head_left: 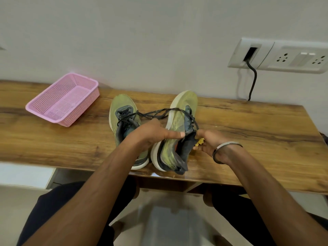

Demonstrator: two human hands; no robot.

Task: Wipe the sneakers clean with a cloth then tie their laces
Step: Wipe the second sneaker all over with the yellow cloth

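Spanning the whole width of the view, a long wooden table (pixel 248 132) with dark grain stands against a pale wall, and a white socket panel (pixel 278 55) on that wall has a black cable (pixel 253 80) hanging from it down behind the table's far edge. Toward the left end of the table sits a pink perforated plastic basket (pixel 63 99), well apart from the shoes. Near the middle lie two yellow-green mesh sneakers with white soles: the left sneaker (pixel 124 121) rests flat on its sole, toe pointing to the wall, while the right sneaker (pixel 177 132) is tipped onto its side, sole turned toward the other shoe. Dark untied laces (pixel 159 113) trail loosely between the two. The left hand (pixel 152 134) grips the tilted sneaker from its sole side, thumb stretched across the upper. The right hand (pixel 207 141), a metal bangle (pixel 226 151) on its wrist, pinches that shoe's dark collar and also holds something small and yellow (pixel 199 142), too hidden to identify.
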